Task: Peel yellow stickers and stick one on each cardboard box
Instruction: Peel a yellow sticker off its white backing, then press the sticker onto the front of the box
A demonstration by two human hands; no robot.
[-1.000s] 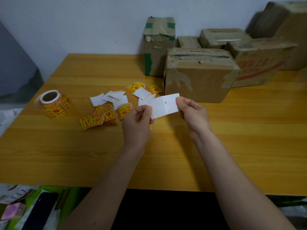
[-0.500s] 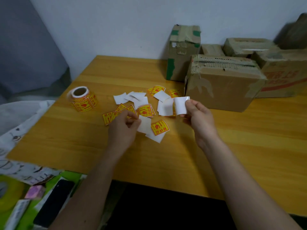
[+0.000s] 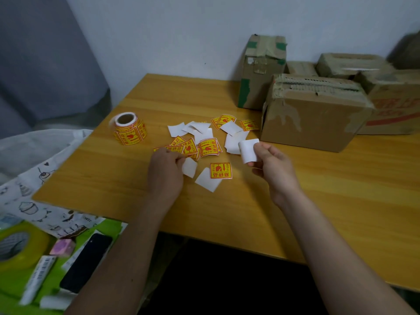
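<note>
My right hand (image 3: 273, 165) pinches a curled white piece (image 3: 248, 150), its white side toward me. My left hand (image 3: 166, 169) pinches another white backing piece (image 3: 189, 167) low over the table. Between my hands a yellow sticker (image 3: 220, 170) lies face up on a white backing slip (image 3: 208, 180). Several loose yellow stickers (image 3: 208, 147) and white backing scraps (image 3: 195, 129) are scattered behind. A roll of yellow stickers (image 3: 130, 128) stands to the left. The nearest cardboard box (image 3: 316, 114) sits just beyond my right hand.
The wooden table (image 3: 341, 189) holds a tall green-taped box (image 3: 261, 71) and more cardboard boxes (image 3: 350, 64) along the back wall at the right. Left of and below the table lie a patterned white sheet (image 3: 34, 178), a tape roll (image 3: 18, 248) and a black phone (image 3: 86, 262).
The white strip held between both hands has separated; each hand now holds its own piece. My left hand dropped toward the table, and a yellow sticker now lies between my hands. The view swung left.
</note>
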